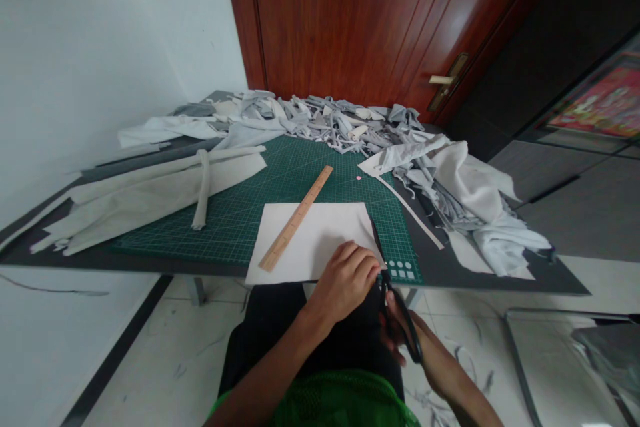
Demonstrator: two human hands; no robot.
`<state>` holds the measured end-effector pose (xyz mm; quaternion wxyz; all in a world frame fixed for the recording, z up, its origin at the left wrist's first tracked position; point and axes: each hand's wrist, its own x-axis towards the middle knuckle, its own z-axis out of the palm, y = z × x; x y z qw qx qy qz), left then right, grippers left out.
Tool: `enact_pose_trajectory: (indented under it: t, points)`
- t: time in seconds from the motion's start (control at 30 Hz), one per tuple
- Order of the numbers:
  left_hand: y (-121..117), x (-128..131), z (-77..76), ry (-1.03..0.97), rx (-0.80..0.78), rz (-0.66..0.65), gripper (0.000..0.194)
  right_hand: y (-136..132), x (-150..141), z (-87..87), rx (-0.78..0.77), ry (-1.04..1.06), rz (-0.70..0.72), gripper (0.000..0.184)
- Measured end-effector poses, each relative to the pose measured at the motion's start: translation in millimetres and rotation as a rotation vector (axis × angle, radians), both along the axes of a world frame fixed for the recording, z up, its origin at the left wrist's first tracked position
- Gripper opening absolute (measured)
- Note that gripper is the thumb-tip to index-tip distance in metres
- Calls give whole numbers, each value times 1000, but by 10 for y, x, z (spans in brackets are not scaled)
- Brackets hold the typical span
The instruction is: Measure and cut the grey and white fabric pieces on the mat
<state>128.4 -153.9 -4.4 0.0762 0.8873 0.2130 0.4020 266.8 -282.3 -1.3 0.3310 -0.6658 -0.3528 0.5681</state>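
A white rectangular piece of fabric [320, 240] lies on the green cutting mat [280, 193], its near edge hanging over the table's front. A wooden ruler [296, 219] rests diagonally across it. My left hand [347, 280] presses down on the fabric's near right corner, fingers curled. My right hand [400, 327] is closed on the handles of black scissors [395, 300], whose blades run up along the fabric's right edge. Much of the right hand is hidden behind the scissors and my left hand.
Long pale fabric strips [150, 190] lie on the left of the dark table [500, 273]. A heap of grey and white scraps [340, 120] fills the back, more cloth [480, 207] the right. A brown door [380, 20] stands behind. Offcuts litter the floor at right.
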Motion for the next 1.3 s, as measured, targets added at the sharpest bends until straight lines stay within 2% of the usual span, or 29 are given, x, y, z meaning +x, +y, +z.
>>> enact_pose_trajectory:
  t: [0.27, 0.57, 0.87, 1.13, 1.3]
  points:
    - [2, 34, -26, -1, 4, -7, 15, 36, 12, -5, -14, 5, -53, 76]
    - [7, 58, -68, 14, -9, -19, 17, 34, 103, 122, -74, -68, -59, 79]
    - [1, 52, -39, 6, -28, -27, 14, 37, 121, 31, -60, -25, -44, 79]
    - [3, 54, -55, -16, -37, -53, 15, 5, 152, -127, -56, -51, -49, 74]
    - [10, 54, -68, -14, -80, -75, 17, 13, 142, -139, -65, -45, -71, 76]
